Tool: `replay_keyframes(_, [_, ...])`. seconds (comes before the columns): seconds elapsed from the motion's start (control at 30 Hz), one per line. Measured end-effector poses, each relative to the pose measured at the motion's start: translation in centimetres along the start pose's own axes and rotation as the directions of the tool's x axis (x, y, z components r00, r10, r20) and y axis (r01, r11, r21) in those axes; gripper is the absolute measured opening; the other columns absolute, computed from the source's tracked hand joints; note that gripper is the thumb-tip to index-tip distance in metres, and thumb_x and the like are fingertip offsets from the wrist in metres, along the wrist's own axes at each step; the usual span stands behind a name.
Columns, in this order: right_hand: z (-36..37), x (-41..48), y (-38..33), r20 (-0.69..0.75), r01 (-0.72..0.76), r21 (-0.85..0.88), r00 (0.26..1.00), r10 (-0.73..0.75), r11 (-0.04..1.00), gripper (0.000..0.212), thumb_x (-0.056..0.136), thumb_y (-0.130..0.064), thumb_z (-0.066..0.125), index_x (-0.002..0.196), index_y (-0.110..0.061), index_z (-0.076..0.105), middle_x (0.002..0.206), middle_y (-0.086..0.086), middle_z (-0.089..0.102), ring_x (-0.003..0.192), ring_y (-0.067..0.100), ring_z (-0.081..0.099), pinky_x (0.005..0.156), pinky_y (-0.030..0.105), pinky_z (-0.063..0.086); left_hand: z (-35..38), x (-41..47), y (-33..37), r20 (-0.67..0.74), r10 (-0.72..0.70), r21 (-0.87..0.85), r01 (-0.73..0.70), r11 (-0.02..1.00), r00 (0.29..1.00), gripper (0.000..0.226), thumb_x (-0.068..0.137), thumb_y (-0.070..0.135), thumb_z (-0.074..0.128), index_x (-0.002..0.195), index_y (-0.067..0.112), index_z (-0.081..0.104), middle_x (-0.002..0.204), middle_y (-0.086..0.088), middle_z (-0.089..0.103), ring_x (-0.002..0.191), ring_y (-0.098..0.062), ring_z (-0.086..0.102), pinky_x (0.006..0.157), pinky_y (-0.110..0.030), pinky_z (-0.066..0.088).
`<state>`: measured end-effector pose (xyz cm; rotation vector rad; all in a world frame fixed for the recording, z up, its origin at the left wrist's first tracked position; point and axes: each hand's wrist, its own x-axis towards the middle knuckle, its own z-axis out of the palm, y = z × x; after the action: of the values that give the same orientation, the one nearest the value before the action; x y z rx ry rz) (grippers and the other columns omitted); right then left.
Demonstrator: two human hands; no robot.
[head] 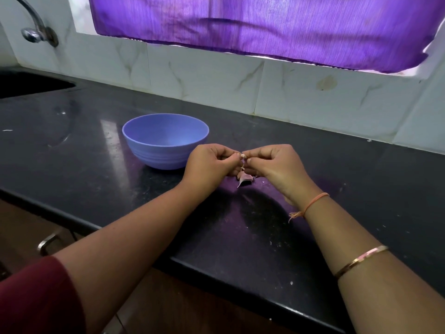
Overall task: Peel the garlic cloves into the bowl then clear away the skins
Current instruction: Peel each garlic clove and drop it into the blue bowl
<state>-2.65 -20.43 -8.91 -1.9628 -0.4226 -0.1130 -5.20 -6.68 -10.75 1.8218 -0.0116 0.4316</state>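
Left hand [211,162] and right hand [277,163] pinch one garlic clove [243,155], fingers curled

Your single head camera looks forward and down across the counter [96,145] toward the tiled wall [216,75], near your left hand [210,166] and right hand [277,165].

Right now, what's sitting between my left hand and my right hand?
A garlic clove, pinched by both the left hand and the right hand; the head view shows it.
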Motion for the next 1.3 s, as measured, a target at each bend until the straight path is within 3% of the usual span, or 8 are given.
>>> replay_keyframes(0.13, [-0.07, -0.02, 0.16, 0.002, 0.09, -0.138, 0.996, -0.09, 0.986, 0.017, 0.083, -0.009, 0.067, 0.099, -0.008, 0.072, 0.088, 0.005, 0.072, 0.08, 0.011, 0.067, 0.074, 0.02, 0.054, -0.04, 0.09, -0.2, 0.009, -0.008, -0.019, 0.008, 1.0, 1.0, 0.013, 0.087, 0.01, 0.063, 0.078, 0.016, 0.07, 0.075, -0.005, 0.072, 0.07, -0.016, 0.071, 0.077, -0.034, 0.059])
replay_keyframes(0.33, [-0.06, 0.3, 0.59, -0.012, 0.093, -0.113, 0.995, -0.095, 0.989, 0.015, 0.084, -0.007, 0.065, 0.097, -0.01, 0.073, 0.088, 0.005, 0.073, 0.081, 0.016, 0.069, 0.08, 0.034, 0.057, 0.02, 0.09, -0.14, 0.008, -0.017, -0.031, 0.017, 0.999, 1.0, 0.011, 0.087, 0.011, 0.064, 0.079, 0.014, 0.071, 0.074, -0.004, 0.072, 0.07, -0.016, 0.071, 0.078, -0.035, 0.059])
replay_keyframes(0.57, [0.09, 0.44, 0.31, -0.051, 0.039, 0.187, 0.998, -0.03, 0.982, 0.017, 0.09, -0.001, 0.055, 0.096, -0.009, 0.069, 0.09, 0.012, 0.069, 0.073, 0.016, 0.066, 0.073, 0.029, 0.058, 0.1, 0.05, -0.07, -0.037, -0.004, -0.01, 0.003, 1.0, 0.999, 0.011, 0.086, 0.011, 0.064, 0.079, 0.013, 0.071, 0.072, -0.003, 0.072, 0.068, -0.014, 0.07, 0.077, -0.036, 0.059])
replay_keyframes(0.73, [0.16, 0.47, 0.58, -0.045, 0.136, -0.037, 0.99, -0.137, 0.99, 0.018, 0.091, -0.005, 0.054, 0.098, -0.007, 0.071, 0.091, 0.006, 0.07, 0.089, 0.024, 0.066, 0.081, 0.042, 0.055, 0.1, 0.02, 0.01, -0.099, 0.036, -0.089, -0.044, 0.995, 0.994, 0.019, 0.086, 0.02, 0.065, 0.074, 0.007, 0.072, 0.069, -0.01, 0.071, 0.067, -0.023, 0.068, 0.077, -0.044, 0.058])
replay_keyframes(0.83, [0.14, 0.58, 0.57, -0.058, 0.188, -0.121, 0.979, -0.196, 0.975, 0.019, 0.09, -0.005, 0.056, 0.1, -0.009, 0.071, 0.091, 0.003, 0.067, 0.087, 0.02, 0.064, 0.082, 0.041, 0.054, 0.14, -0.08, 0.25, -0.086, 0.075, -0.079, -0.082, 0.993, 0.993, 0.013, 0.085, 0.017, 0.066, 0.076, 0.009, 0.072, 0.07, -0.009, 0.071, 0.069, -0.025, 0.068, 0.077, -0.042, 0.058])
replay_keyframes(0.97, [0.09, 0.75, 0.66, -0.065, 0.241, -0.173, 0.965, -0.255, 0.955, 0.02, 0.089, -0.005, 0.056, 0.101, -0.01, 0.071, 0.092, 0.002, 0.064, 0.085, 0.021, 0.063, 0.08, 0.038, 0.054, 0.03, -0.21, 0.42, -0.047, 0.103, -0.059, -0.105, 0.993, 0.994, 0.013, 0.085, 0.009, 0.065, 0.082, 0.02, 0.071, 0.074, -0.002, 0.072, 0.068, -0.011, 0.067, 0.076, -0.033, 0.058])
replay_keyframes(1.17, [-0.03, 0.79, 0.85, -0.066, 0.309, -0.262, 0.939, -0.337, 0.914, 0.022, 0.089, -0.007, 0.058, 0.104, -0.015, 0.072, 0.088, -0.001, 0.059, 0.077, 0.008, 0.056, 0.076, 0.027, 0.051, -0.08, -0.3, 0.67, -0.041, 0.086, -0.145, -0.091, 0.985, 0.995, 0.008, 0.086, 0.008, 0.064, 0.084, 0.009, 0.072, 0.075, -0.012, 0.072, 0.066, -0.013, 0.066, 0.075, -0.03, 0.058])
replay_keyframes(1.3, [-0.15, 0.92, 0.96, -0.06, 0.338, -0.299, 0.927, -0.371, 0.892, 0.022, 0.089, -0.008, 0.059, 0.105, -0.016, 0.071, 0.09, 0.004, 0.061, 0.076, 0.01, 0.055, 0.075, 0.026, 0.05, -0.03, -0.33, 0.57, -0.037, 0.087, -0.162, -0.091, 0.983, 0.996, 0.008, 0.085, 0.009, 0.064, 0.083, 0.008, 0.072, 0.072, -0.009, 0.071, 0.064, -0.012, 0.066, 0.072, -0.026, 0.058])
